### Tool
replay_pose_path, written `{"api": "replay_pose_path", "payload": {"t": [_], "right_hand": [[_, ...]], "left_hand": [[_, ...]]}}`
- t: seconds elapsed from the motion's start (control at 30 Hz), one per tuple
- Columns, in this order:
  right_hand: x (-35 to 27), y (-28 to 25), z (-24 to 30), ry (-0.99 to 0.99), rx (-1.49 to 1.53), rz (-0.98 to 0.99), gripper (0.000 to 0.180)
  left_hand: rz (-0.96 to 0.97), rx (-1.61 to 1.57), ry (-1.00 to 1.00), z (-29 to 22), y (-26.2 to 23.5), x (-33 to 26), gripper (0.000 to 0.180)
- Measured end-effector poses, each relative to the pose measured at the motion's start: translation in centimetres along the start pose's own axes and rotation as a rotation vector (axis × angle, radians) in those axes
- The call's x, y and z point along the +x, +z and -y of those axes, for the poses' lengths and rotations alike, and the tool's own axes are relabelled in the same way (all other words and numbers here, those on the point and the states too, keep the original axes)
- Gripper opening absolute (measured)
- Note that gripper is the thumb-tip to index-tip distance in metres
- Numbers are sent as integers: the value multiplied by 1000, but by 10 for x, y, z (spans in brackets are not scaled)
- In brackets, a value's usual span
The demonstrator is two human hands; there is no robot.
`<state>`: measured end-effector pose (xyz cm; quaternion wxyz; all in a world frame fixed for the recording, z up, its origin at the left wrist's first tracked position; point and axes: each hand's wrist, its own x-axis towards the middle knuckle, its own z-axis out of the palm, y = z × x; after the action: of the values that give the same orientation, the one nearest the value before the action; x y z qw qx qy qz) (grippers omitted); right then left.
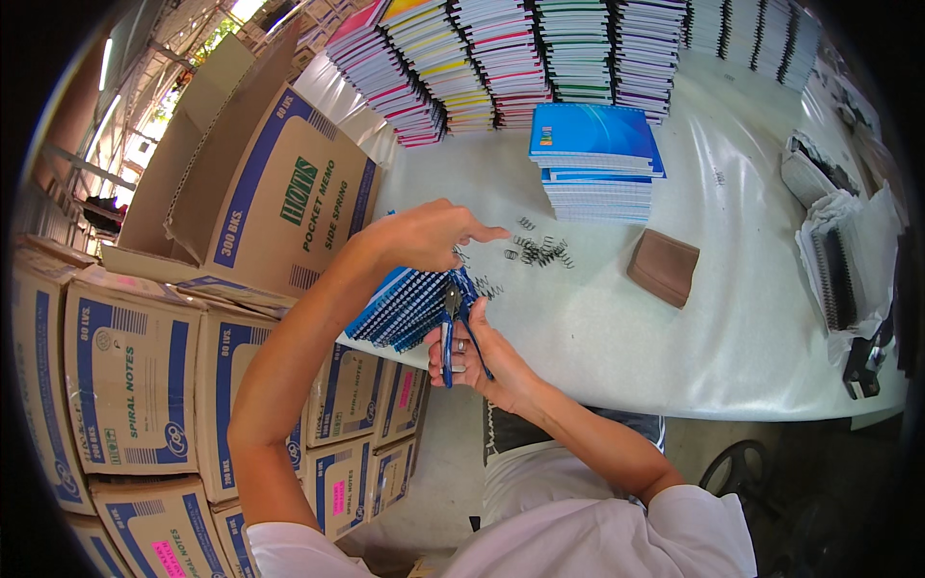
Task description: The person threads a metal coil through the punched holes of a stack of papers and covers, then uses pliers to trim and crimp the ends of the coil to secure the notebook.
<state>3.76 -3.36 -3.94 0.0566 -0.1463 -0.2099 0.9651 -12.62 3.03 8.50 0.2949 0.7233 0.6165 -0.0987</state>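
My right hand (470, 354) is closed around blue-handled pliers (449, 337), their dark jaws pointing up at a blue edge below my left fingers. My left hand (429, 236) reaches over from the left, index finger stretched to the right. Its other fingers curl down onto a small blue spiral notebook (466, 286), partly hidden. Under and beside my hands lies a row of blue spiral notebooks (400, 310) with dark coils, at the table's near left edge. Loose bits of coiled wire (541, 250) are scattered just right of my left hand.
Beyond are a stack of blue notebooks (595, 164) and tall piles of spiral notebooks (501, 58). A brown block-like object (663, 267) sits right of the wire bits. Wrapped coils (838, 275) lie far right. An open carton (289, 193) and stacked boxes (135, 376) stand left.
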Motion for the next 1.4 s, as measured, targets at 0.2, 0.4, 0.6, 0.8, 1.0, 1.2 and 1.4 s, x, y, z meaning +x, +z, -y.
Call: {"api": "replay_pose_path", "payload": {"t": [0.2,0.4,0.6,0.8,1.0,1.2,1.4], "right_hand": [[1,-6,5,-9,-23,33,80],[10,-18,0,26,109,139,75],[-3,-8,-3,62,75,33,73],[2,0,-1,7,56,-94,73],[3,-17,-4,86,89,6,74],[-11,-4,-14,11,-16,-84,79],[3,-26,-14,21,85,74,79]], "left_hand": [[20,4,9,3,4,3,74],[92,8,31,5,5,4,66],[110,82,30,-1,10,8,63],[109,45,16,1,11,8,63],[119,125,17,-2,12,8,63],[103,122,32,4,19,10,58],[155,165,34,3,24,16,47]]}}
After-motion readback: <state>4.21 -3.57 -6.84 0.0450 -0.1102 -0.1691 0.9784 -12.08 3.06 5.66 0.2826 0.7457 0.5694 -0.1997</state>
